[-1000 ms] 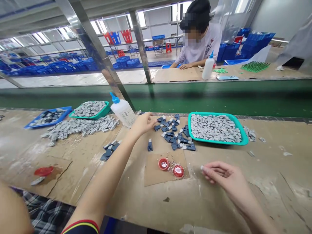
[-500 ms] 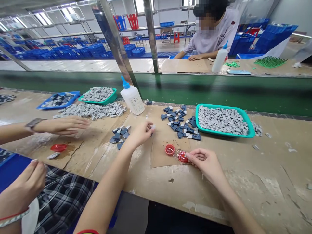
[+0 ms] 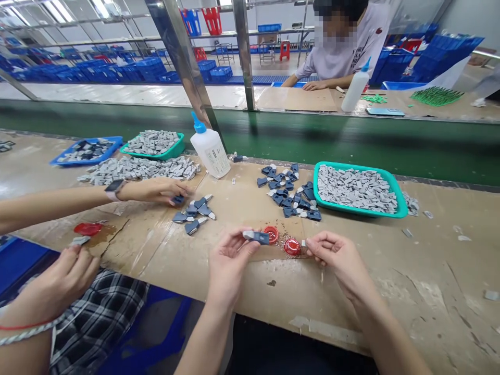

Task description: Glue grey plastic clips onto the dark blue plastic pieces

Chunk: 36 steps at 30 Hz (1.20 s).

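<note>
Blue part [image 3: 258, 237]: our left hand [image 3: 228, 260] pinches it; our right hand [image 3: 336, 255] pinches a small piece [image 3: 303, 242] beside the red cap [image 3: 291, 246].

Bench R of teal tray [image 3: 394, 183] bare; glue bottle [image 3: 211, 151] blocks centre

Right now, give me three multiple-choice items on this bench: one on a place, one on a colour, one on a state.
1. Where does the glue bottle stand?
A. left of the teal tray
B. inside it
C. right of it

2. What colour are the two small caps on the cardboard square?
A. green
B. red
C. white

3. What is the left hand doing?
A. lying flat
B. pinching a dark blue part
C. gripping the bottle

Answers: 1 A, the bottle is nearer the post; 2 B, both show red; 3 B, fingertips close on the part.
</note>
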### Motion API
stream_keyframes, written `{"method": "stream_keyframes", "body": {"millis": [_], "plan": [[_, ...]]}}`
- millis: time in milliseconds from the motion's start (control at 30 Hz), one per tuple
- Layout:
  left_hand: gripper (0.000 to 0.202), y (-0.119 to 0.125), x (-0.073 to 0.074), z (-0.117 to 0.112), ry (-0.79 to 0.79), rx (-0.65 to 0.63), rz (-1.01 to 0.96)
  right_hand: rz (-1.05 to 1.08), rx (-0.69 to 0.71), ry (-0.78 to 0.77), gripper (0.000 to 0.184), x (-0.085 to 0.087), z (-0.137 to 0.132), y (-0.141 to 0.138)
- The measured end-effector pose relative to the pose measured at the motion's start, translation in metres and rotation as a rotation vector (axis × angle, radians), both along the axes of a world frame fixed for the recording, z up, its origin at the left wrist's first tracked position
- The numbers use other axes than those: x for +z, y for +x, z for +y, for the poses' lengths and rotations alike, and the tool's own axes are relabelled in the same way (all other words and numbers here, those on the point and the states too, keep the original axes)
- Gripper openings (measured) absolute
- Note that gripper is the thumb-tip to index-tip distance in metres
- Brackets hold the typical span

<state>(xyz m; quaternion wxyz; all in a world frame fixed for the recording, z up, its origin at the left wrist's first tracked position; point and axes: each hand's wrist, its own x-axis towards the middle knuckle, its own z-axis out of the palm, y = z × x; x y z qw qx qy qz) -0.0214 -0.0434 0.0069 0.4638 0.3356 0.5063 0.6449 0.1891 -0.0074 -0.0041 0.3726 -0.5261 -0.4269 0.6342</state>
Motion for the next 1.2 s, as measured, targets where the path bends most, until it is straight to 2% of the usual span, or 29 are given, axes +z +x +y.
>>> {"method": "stream_keyframes", "body": {"millis": [167, 267, 400, 600, 700, 800, 933, 1100, 1200], "plan": [[0.019, 0.036, 0.009, -0.005, 0.008, -0.049, -0.004, 0.041, 0.012, 0.061, 0.031, 0.030, -0.011, 0.006], [0.020, 0.048, 0.010, -0.004, 0.018, -0.102, -0.015, 0.059, 0.025, 0.093, 0.030, 0.037, -0.014, 0.003], [0.022, 0.052, 0.009, -0.003, -0.003, -0.151, 0.001, 0.043, 0.058, 0.102, 0.030, 0.035, -0.012, 0.001], [0.018, 0.056, 0.011, -0.005, -0.005, -0.160, 0.048, -0.020, 0.089, 0.091, 0.037, 0.034, -0.012, 0.002], [0.018, 0.059, 0.011, -0.008, 0.021, -0.191, 0.059, -0.008, 0.161, 0.049, 0.037, 0.035, -0.014, 0.006], [0.016, 0.064, 0.010, -0.015, 0.065, -0.168, 0.067, 0.009, 0.233, 0.052, 0.036, 0.035, -0.021, 0.009], [0.017, 0.072, 0.012, -0.032, 0.122, -0.099, 0.069, -0.005, 0.190, 0.118, 0.036, 0.038, -0.036, 0.009], [0.035, 0.077, 0.017, -0.045, 0.017, -0.158, 0.045, 0.032, 0.184, 0.129, 0.035, 0.045, -0.053, 0.007], [0.045, 0.070, 0.015, -0.041, -0.025, -0.185, 0.075, 0.030, 0.252, 0.101, 0.040, 0.044, -0.036, 0.017]]}}
